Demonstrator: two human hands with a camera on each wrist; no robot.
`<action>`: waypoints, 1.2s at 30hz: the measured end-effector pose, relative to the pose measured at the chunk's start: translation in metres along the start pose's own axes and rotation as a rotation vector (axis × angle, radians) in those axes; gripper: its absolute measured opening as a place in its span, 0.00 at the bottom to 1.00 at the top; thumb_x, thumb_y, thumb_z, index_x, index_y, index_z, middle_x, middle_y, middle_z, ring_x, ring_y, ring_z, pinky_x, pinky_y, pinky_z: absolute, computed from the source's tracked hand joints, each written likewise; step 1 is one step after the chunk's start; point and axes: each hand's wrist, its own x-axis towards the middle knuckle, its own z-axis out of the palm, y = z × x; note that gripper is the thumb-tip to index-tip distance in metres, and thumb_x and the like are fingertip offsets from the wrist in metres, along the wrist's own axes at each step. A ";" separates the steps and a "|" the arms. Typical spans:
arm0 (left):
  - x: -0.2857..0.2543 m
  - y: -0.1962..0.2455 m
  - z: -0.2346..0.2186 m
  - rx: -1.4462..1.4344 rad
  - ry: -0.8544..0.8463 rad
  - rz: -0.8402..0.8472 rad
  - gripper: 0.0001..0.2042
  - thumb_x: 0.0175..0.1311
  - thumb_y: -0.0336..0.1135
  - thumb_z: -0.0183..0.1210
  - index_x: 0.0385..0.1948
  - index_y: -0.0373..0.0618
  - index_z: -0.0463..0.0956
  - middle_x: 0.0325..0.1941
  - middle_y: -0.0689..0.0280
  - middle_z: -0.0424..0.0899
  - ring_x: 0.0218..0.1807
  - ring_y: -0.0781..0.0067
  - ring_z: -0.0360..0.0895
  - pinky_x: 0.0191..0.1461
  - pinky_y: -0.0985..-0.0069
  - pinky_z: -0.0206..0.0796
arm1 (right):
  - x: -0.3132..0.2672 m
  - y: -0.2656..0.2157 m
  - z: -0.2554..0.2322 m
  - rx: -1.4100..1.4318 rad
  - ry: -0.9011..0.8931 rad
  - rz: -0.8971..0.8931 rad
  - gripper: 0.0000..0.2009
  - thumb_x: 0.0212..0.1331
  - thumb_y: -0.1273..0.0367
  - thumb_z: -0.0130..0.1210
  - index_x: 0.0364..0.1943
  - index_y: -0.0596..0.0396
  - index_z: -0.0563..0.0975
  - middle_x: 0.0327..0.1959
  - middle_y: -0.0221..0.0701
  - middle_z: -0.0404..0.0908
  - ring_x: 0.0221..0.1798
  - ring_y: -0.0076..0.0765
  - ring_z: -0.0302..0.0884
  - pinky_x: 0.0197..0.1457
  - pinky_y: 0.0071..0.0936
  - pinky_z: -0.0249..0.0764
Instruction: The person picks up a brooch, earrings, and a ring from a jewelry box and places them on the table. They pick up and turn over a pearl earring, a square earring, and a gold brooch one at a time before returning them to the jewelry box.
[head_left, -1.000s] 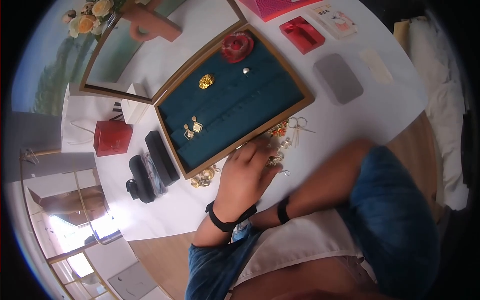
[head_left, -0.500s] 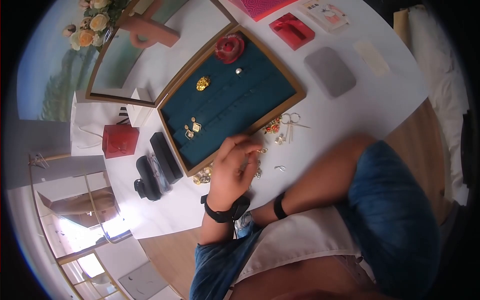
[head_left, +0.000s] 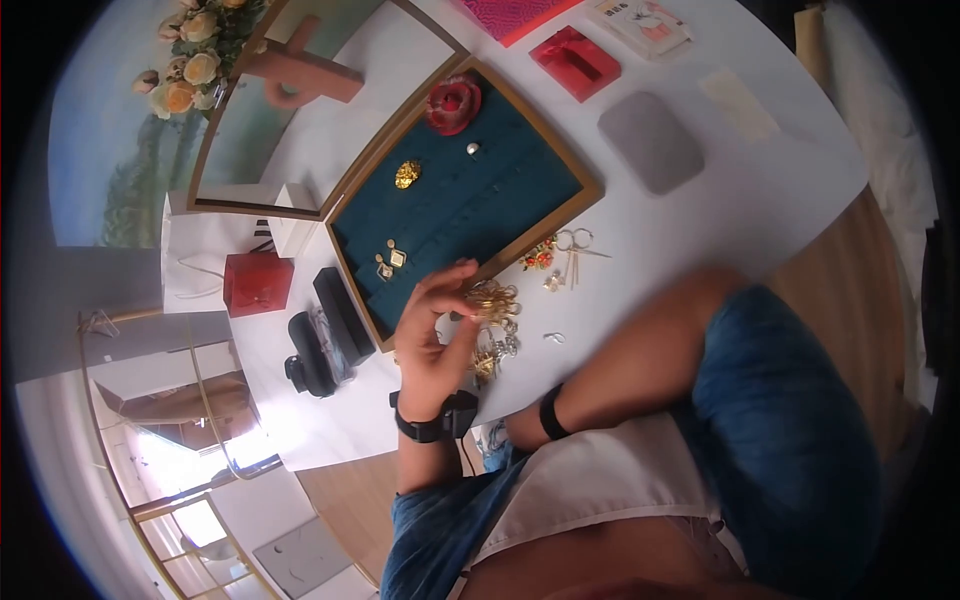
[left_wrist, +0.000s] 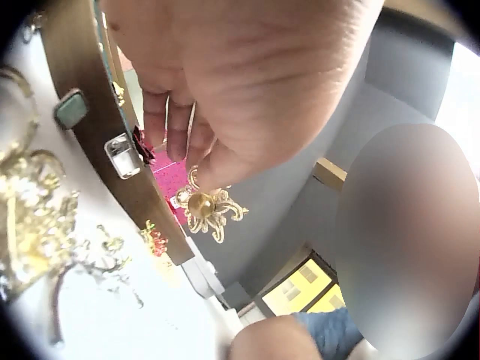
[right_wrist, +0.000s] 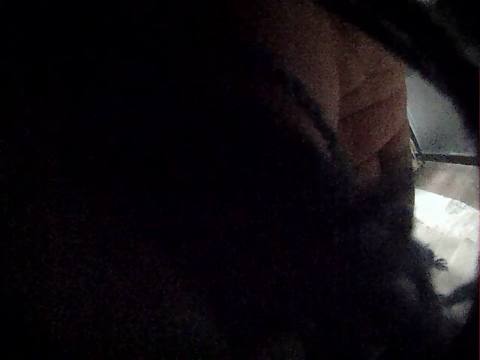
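Note:
My left hand (head_left: 432,345) pinches a gold brooch (left_wrist: 206,208) with curling wire arms and a round amber-coloured centre, held over the near edge of a wooden jewelry box (head_left: 560,222). The box stands open, its inside lined in dark teal. On the lining lie a red flower ornament (head_left: 453,103), a gold cluster (head_left: 407,175), a pearl piece (head_left: 472,148) and a pair of square drop earrings (head_left: 398,258). Loose jewelry (head_left: 497,352) lies below the left hand. The right forearm (head_left: 610,345) reaches across the front; its hand shows only as a dark patch of skin (right_wrist: 371,112).
Beside the box's near edge lie a red-beaded piece (head_left: 540,252), long earrings (head_left: 575,252) and a small silver ring (head_left: 554,337). A grey case (head_left: 652,143) and red gift box (head_left: 575,62) are to the right; black cases (head_left: 340,315) and a red bag (head_left: 258,283) to the left.
The left hand has lifted from the loose jewelry at the box's near edge and moved left, bringing up the gold brooch. The head view has shifted slightly; the right forearm stays across the front.

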 end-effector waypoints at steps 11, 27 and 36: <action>0.084 -0.060 -0.105 0.010 0.150 -0.355 0.10 0.77 0.36 0.63 0.50 0.40 0.80 0.42 0.70 0.86 0.41 0.82 0.80 0.48 0.82 0.71 | -0.030 -0.034 -0.184 -0.322 -0.593 -0.523 0.16 0.67 0.67 0.50 0.46 0.58 0.88 0.53 0.46 0.88 0.58 0.51 0.85 0.66 0.46 0.78; 0.114 -0.111 -0.123 0.196 0.111 -0.460 0.16 0.75 0.44 0.66 0.49 0.37 0.86 0.38 0.69 0.89 0.42 0.81 0.82 0.52 0.79 0.72 | -0.030 -0.031 -0.180 -0.446 -0.575 -0.682 0.16 0.66 0.67 0.51 0.47 0.58 0.89 0.51 0.45 0.89 0.57 0.52 0.86 0.65 0.47 0.80; 0.106 -0.116 -0.117 0.375 0.059 -0.414 0.17 0.73 0.46 0.66 0.44 0.37 0.86 0.35 0.66 0.91 0.39 0.78 0.85 0.48 0.78 0.74 | -0.034 -0.041 -0.202 -0.397 -0.609 -0.573 0.17 0.67 0.67 0.51 0.48 0.59 0.88 0.52 0.47 0.88 0.57 0.52 0.86 0.65 0.47 0.79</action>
